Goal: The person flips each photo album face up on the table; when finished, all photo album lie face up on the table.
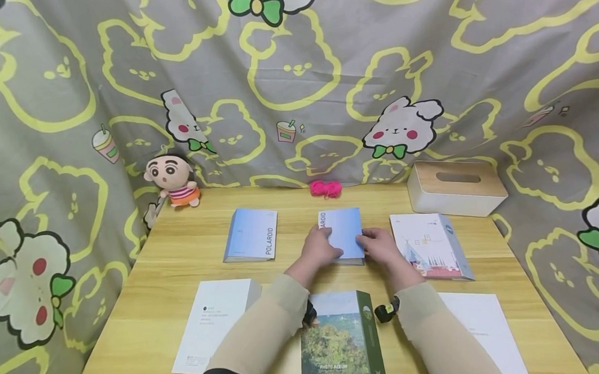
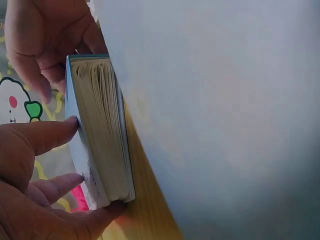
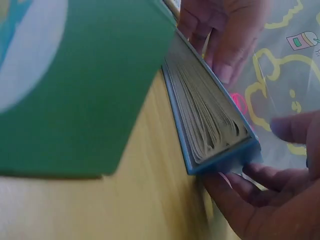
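Both hands are at a blue photo album (image 1: 344, 230) lettered "AROID" where visible, lying in the middle of the table. My left hand (image 1: 320, 249) grips its left side; in the left wrist view, fingertips (image 2: 72, 126) lie on the cover and another finger reaches the lower spine corner. My right hand (image 1: 384, 244) touches the right edge with loosely bent fingers; in the right wrist view, one fingertip (image 3: 280, 129) stands off the cover. The album's page edges (image 3: 205, 110) face the wrist cameras. Closer to me stands a green photo album (image 1: 333, 343) with a landscape cover.
A matching blue album (image 1: 251, 234) lies left, an illustrated white one (image 1: 424, 242) right. White albums lie front left (image 1: 215, 321) and front right (image 1: 485, 330). Behind are a plush doll (image 1: 174, 179), pink yarn (image 1: 326, 189) and a tissue box (image 1: 457, 187), before a patterned curtain (image 1: 298, 68).
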Demonstrator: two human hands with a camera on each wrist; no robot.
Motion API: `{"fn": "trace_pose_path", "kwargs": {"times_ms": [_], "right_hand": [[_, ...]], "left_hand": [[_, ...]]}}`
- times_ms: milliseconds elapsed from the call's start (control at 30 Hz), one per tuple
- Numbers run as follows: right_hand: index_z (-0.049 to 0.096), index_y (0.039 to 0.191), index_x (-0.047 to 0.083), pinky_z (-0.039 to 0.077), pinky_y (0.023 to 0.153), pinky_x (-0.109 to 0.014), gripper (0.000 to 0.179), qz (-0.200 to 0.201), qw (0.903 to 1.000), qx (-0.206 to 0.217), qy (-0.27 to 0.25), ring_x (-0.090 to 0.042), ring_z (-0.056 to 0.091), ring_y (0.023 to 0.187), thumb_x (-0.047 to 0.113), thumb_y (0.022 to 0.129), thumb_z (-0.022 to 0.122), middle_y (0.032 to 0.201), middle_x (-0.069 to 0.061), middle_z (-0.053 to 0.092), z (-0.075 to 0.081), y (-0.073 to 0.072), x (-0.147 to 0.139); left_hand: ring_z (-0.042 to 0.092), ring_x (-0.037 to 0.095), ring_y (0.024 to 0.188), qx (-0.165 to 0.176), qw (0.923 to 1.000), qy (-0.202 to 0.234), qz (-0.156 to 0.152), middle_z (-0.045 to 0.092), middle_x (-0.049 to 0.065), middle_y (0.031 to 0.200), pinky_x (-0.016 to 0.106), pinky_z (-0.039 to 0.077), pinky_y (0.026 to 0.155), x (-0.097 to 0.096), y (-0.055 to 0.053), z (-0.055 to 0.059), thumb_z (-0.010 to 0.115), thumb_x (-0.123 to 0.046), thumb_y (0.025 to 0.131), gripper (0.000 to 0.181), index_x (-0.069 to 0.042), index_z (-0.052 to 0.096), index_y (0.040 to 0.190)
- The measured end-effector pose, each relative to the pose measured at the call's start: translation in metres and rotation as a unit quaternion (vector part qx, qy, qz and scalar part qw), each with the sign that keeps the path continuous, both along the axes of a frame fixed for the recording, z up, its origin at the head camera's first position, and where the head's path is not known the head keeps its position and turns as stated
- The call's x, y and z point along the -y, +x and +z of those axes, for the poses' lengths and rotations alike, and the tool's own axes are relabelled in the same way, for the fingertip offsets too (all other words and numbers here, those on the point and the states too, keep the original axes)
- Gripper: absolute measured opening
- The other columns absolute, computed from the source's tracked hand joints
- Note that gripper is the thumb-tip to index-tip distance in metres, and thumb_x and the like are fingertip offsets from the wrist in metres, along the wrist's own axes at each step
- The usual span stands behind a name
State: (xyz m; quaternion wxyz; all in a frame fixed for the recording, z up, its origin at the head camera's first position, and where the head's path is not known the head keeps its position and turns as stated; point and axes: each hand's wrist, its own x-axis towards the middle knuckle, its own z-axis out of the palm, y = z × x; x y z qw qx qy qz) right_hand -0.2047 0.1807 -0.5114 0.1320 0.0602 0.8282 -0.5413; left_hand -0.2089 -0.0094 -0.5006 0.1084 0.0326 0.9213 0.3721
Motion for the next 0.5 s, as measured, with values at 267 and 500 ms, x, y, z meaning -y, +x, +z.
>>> {"fn": "trace_pose_path", "kwargs": {"times_ms": [267, 500], "right_hand": [[0.049, 0.152, -0.009, 0.058, 0.093, -0.038, 0.046, -0.063, 0.9948, 0.02, -0.078, -0.035, 0.065, 0.118, 0.008, 0.109, 0.051, 0.15, -0.03, 0.053, -0.002, 0.003, 0.003], [0.053, 0.151, -0.006, 0.061, 0.081, -0.029, 0.046, -0.077, 0.9887, 0.007, -0.128, -0.029, 0.068, 0.111, 0.009, 0.108, 0.058, 0.149, -0.028, 0.056, 0.011, 0.005, 0.002]], "left_hand": [[0.033, 0.046, 0.152, 0.014, 0.9984, 0.051, 0.022, 0.033, 0.029, 0.166, 0.053, 0.031, 0.124, -0.001, 0.003, 0.002, 0.088, -0.028, 0.086, 0.082, -0.007, 0.051, 0.157], [0.038, 0.045, 0.15, 0.002, 0.9955, 0.09, 0.029, 0.04, 0.028, 0.162, 0.053, 0.034, 0.123, -0.003, 0.004, -0.001, 0.081, -0.05, 0.093, 0.081, -0.009, 0.052, 0.157]]}}
